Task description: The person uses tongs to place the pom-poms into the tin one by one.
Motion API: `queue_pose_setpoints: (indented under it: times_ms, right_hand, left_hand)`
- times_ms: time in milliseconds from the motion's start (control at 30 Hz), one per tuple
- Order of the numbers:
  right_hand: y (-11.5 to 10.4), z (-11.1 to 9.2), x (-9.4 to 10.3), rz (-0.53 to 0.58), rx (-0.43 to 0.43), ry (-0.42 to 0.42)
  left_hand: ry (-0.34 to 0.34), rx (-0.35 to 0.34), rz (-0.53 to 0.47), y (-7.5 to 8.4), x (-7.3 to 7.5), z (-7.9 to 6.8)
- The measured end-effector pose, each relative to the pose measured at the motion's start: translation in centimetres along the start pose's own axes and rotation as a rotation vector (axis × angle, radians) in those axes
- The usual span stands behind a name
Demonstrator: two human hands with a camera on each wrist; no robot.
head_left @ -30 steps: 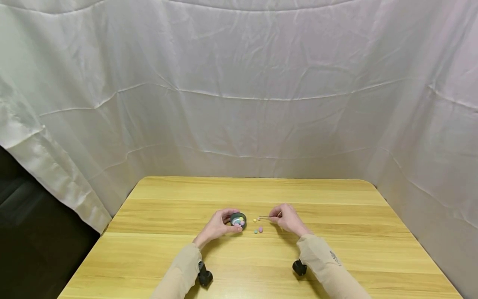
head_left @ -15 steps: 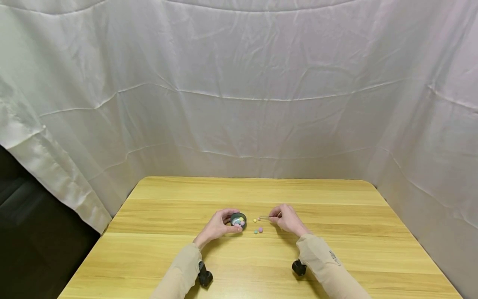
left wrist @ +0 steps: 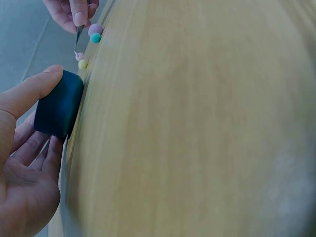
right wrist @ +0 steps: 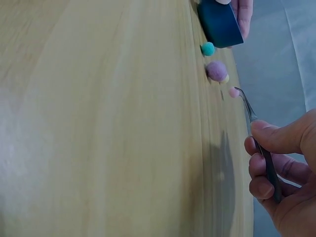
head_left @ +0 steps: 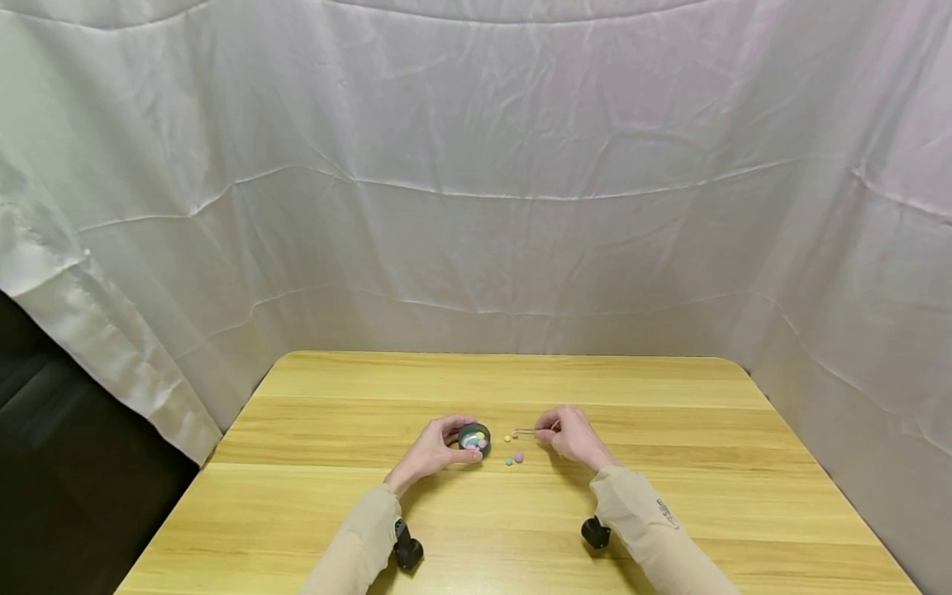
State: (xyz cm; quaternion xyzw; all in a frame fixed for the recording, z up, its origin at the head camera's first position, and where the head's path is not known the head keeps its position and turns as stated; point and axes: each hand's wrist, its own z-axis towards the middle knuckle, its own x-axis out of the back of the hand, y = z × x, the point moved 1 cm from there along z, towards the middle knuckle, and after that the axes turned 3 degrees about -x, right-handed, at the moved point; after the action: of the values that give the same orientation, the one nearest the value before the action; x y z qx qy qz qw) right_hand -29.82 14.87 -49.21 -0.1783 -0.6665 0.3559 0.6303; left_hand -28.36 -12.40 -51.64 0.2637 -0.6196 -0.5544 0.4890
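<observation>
Thumb and fingers of my left hand (head_left: 427, 452): curled round one dark bowl (left wrist: 59, 104), pompoms (head_left: 477, 444) inside; a jerk might have tipped it. Yellow ball (head_left: 507, 439), teal ball (head_left: 509, 462): lay on the table (head_left: 476, 529), liable to roll if nudged. Pink ball (right wrist: 233, 92): sat at the tips of my tweezers (right wrist: 270, 172); whether nipped, I could not tell; a weak squeeze might have let it slip. Purple ball (head_left: 518, 457): lay near the teal. Tweezers: pinched in my right hand (head_left: 574, 435).

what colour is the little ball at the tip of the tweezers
That ball is pale pink, clearest in the right wrist view.
</observation>
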Motion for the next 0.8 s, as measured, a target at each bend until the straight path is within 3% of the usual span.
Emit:
queue_pose_setpoints:
  times_ms: [800]
  right_hand:
    - [-1.9, -0.5, -0.1, 0.017, 0.033, 0.027]
  left_hand:
    - [-0.015, -0.015, 0.004, -0.1, 0.1, 0.0]
